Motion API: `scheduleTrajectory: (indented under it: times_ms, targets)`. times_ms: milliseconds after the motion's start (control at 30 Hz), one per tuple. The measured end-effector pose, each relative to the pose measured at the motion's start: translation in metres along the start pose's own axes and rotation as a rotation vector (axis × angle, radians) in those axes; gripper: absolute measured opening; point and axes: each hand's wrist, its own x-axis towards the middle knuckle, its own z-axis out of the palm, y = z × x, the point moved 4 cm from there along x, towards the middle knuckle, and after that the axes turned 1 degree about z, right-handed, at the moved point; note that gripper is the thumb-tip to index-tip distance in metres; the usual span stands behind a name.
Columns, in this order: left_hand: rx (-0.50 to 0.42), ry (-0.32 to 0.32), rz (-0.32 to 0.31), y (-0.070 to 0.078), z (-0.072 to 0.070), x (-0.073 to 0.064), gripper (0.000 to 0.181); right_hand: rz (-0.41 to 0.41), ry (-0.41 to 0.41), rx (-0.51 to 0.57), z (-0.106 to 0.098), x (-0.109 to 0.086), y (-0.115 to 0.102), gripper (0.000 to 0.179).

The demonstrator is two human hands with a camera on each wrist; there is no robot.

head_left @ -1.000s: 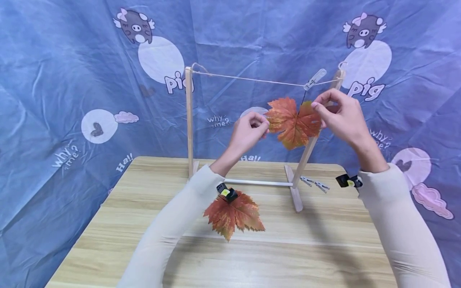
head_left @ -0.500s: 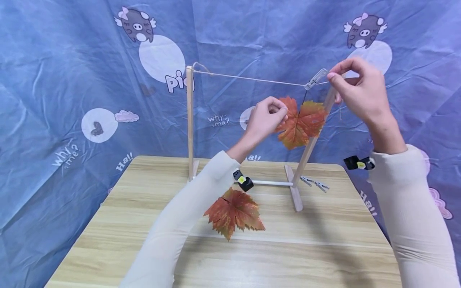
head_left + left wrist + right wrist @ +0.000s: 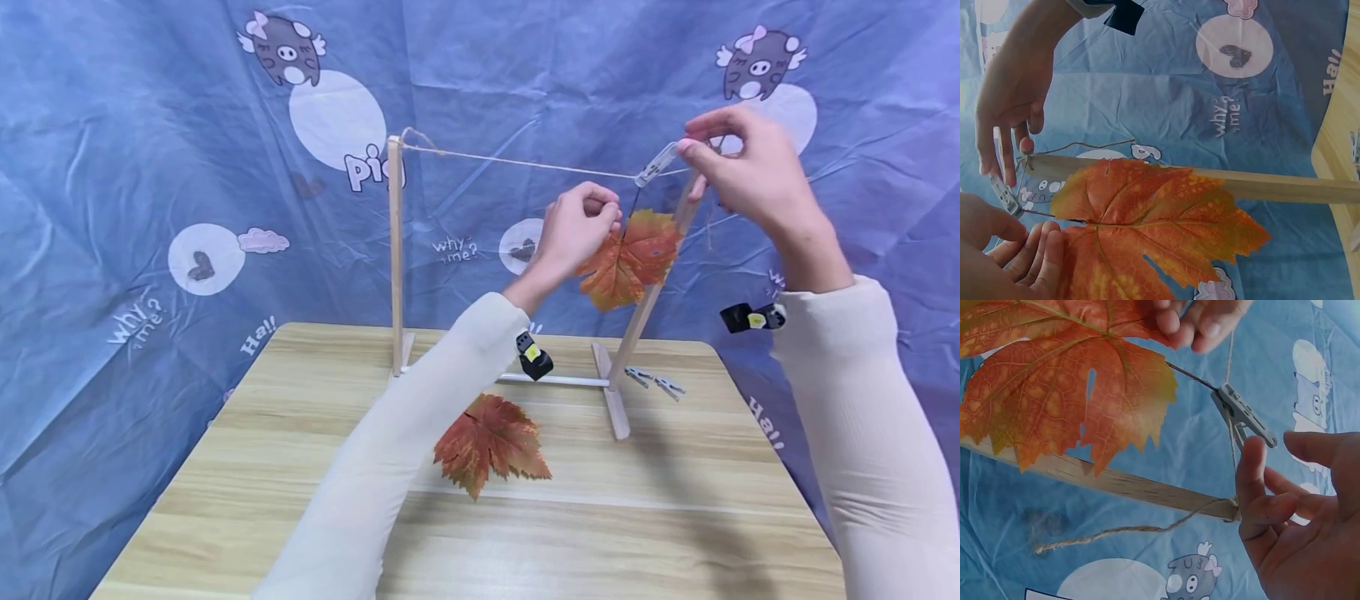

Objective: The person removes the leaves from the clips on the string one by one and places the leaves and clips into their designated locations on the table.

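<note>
An orange-red maple leaf [image 3: 630, 258] hangs by its dark stem from a pale clothespin [image 3: 655, 165] on the twine [image 3: 525, 164]. My left hand [image 3: 576, 223] is by the leaf's upper left edge, fingers loosely bent, and covers part of it. In the left wrist view its fingers [image 3: 1041, 253] lie beside the leaf near the stem; nothing shows between them. My right hand [image 3: 750, 171] is at the clothespin's handle end. Its thumb [image 3: 1310, 447] and index finger [image 3: 1252, 462] are spread around the handles, with no squeeze visible.
A wooden frame with a left post [image 3: 396, 258], right post [image 3: 648, 312] and white bottom rod [image 3: 555, 381] stands on the table [image 3: 247, 467]. A second maple leaf [image 3: 491, 446] lies in front. Two clothespins [image 3: 654, 383] lie beside the right foot. A blue printed cloth [image 3: 480, 83] hangs behind.
My right hand has risen from the leaf's right edge to the clothespin. My left hand has moved up and right across the leaf's left side. The leaf stays hanging.
</note>
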Motion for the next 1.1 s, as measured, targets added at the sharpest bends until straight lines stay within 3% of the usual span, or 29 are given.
scheduleTrajectory:
  times_ms: [100, 233, 567, 1100]
  targets:
    - [0.055, 0.010, 0.011, 0.003, 0.004, 0.003, 0.018, 0.004, -0.027, -0.058, 0.005, 0.004, 0.001, 0.060]
    - [0.131, 0.020, 0.028, 0.007, 0.007, 0.007, 0.021, 0.005, -0.050, -0.059, 0.011, 0.007, 0.002, 0.061]
    - [0.134, -0.041, 0.011, 0.010, 0.017, 0.010, 0.021, 0.003, -0.026, 0.052, 0.017, 0.004, 0.003, 0.039]
    - [0.144, -0.056, 0.031, 0.013, 0.017, 0.011, 0.015, -0.034, 0.027, 0.201, 0.019, 0.001, 0.005, 0.011]
